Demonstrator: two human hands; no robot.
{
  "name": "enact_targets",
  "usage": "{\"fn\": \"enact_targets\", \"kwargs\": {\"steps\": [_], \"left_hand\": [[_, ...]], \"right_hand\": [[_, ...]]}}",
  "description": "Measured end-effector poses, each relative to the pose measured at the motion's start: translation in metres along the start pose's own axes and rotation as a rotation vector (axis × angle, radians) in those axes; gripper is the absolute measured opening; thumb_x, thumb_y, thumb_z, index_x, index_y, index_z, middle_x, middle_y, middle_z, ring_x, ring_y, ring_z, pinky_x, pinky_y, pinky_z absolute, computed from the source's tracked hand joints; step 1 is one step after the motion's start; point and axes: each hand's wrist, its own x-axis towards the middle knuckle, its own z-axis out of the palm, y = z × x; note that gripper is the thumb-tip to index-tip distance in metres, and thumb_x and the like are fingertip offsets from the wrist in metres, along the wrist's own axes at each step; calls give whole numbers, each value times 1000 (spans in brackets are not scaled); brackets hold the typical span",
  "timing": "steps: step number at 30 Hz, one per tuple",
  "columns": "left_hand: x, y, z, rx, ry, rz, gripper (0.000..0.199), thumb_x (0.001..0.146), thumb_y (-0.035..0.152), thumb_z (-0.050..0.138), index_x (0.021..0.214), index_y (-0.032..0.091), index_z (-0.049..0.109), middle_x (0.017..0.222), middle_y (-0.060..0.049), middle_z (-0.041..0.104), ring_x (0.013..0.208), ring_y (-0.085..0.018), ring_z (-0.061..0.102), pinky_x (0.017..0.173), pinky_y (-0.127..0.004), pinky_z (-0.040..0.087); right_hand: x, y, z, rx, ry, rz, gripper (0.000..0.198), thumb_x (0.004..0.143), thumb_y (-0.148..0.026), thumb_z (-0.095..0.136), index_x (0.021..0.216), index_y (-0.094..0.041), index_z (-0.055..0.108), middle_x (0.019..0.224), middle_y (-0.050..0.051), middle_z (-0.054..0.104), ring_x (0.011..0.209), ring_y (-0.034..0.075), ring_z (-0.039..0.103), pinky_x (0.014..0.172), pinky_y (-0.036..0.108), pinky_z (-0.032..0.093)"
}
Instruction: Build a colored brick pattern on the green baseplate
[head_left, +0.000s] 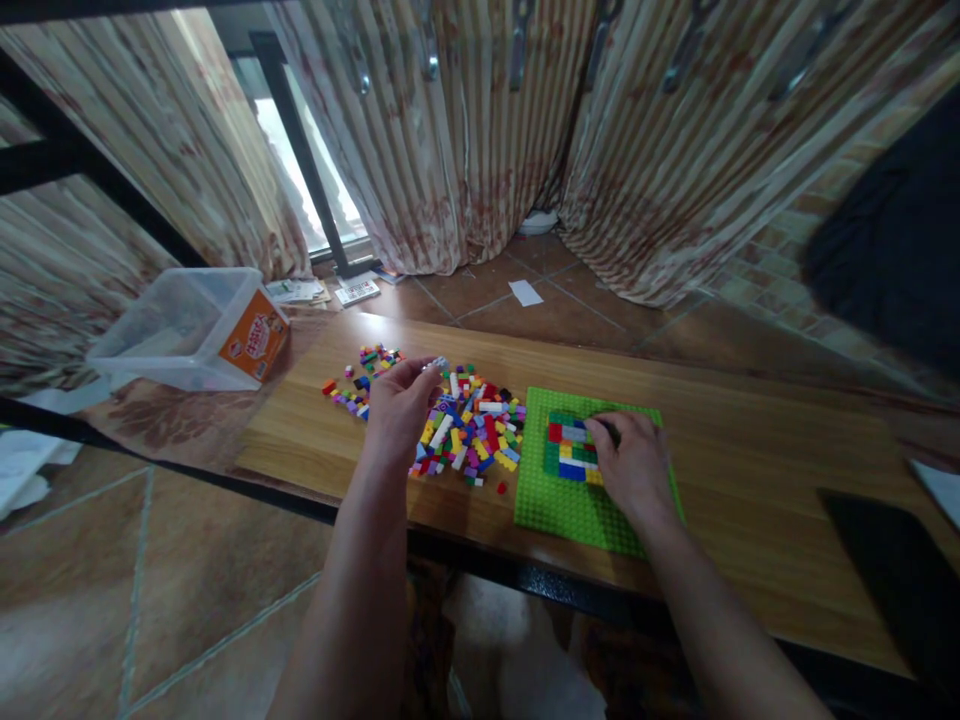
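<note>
Left grip (401,400) over wooden table (750,440)

dim indoor | daylight via window (300,170) | edges warped | slight blur

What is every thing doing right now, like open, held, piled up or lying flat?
left hand: raised over the pile, pinching a small pale brick.
right hand: resting on the bricks built on the plate.
green baseplate: flat on the table, partly built.
loose bricks: scattered in a pile.
plastic tub: open, lid off.
wooden table: bearing it all.
</note>
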Motion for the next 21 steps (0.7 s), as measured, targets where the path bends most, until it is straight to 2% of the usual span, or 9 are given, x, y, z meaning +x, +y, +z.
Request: {"fn": "enact_targets", "kwargs": {"steps": [5, 10, 15, 18, 21], "left_hand": [[-5, -3, 7, 27, -42, 0, 30, 61, 35, 78, 80, 13, 71, 60, 1, 61, 54, -7, 49, 53, -20, 38], [-16, -4, 25, 16, -128, 1, 32, 59, 38, 80, 78, 14, 71, 61, 1, 62, 55, -8, 51, 53, -21, 40], [-33, -12, 47, 22, -284, -55, 35, 60, 37, 79, 87, 16, 73, 72, -3, 68, 63, -12, 57, 58, -23, 45], [-43, -19, 58, 46, -398, -69, 29, 62, 33, 77, 87, 17, 73, 74, -3, 69, 66, -13, 59, 60, -24, 47], [-48, -26, 62, 77, -493, -69, 24, 65, 27, 74, 87, 18, 74, 77, -3, 70, 67, -13, 59, 60, -24, 47]], "right_hand": [[-3, -9, -1, -67, 14, 52, 38, 90, -50, 42, 94, -22, 68, 102, 11, 60, 100, 29, 49, 86, 46, 38], [-5, -13, 0, -55, 1, 64, 38, 91, -49, 41, 96, -23, 69, 103, 10, 61, 100, 28, 49, 87, 48, 38], [2, -6, -6, 155, 12, 67, 47, 95, -45, 29, 102, -20, 68, 106, 12, 65, 104, 26, 53, 95, 48, 38], [8, -1, -19, 307, 75, 142, 49, 95, -44, 27, 104, -19, 68, 107, 12, 68, 104, 25, 57, 95, 45, 41], [12, -2, -35, 369, 150, 207, 47, 93, -48, 32, 100, -20, 69, 105, 11, 70, 101, 26, 61, 92, 44, 44]]}}
